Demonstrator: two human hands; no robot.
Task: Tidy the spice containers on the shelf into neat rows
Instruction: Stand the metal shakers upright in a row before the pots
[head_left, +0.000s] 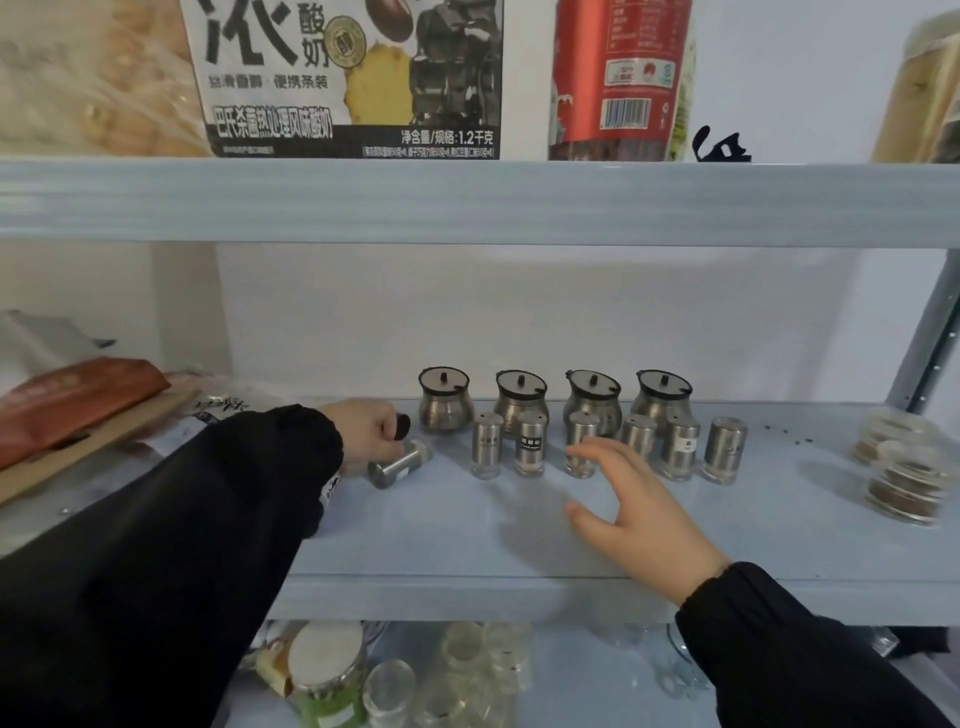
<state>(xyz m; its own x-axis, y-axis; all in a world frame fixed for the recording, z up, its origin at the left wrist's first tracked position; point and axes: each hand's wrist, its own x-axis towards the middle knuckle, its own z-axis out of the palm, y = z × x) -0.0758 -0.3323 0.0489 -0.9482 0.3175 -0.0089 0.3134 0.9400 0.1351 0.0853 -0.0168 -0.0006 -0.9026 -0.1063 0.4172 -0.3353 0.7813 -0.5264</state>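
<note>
Sleeves: two black sleeves (156, 545) filled the near view, reaching over the shelf (467, 525).
Right hand: the right hand (639, 514) hovered spread and empty, fingertips close before the middle shaker (581, 451), contact unclear.
Left hand: the left hand (371, 431) was curled, a dark cap-like piece (401, 426) pinched in its fingers, resting against the tipped shaker (400, 464); whether it truly gripped that shaker could not be told.
Done: beyond the right hand, four lidded pots (556, 402) stood in a back row; five other shakers stood upright in a rough front row with the middle one.
Left: the tipped shaker, just under the left hand, lay on its side off the row's end; it likely needed standing up and lining in. Front spacing looked uneven.
Around: stacked clear tubs (906, 480) sat far right of the right hand; bags (78, 405) crowded behind the left arm, likely limiting room there.
Obstacles: nothing lay between the right hand and the row.
</note>
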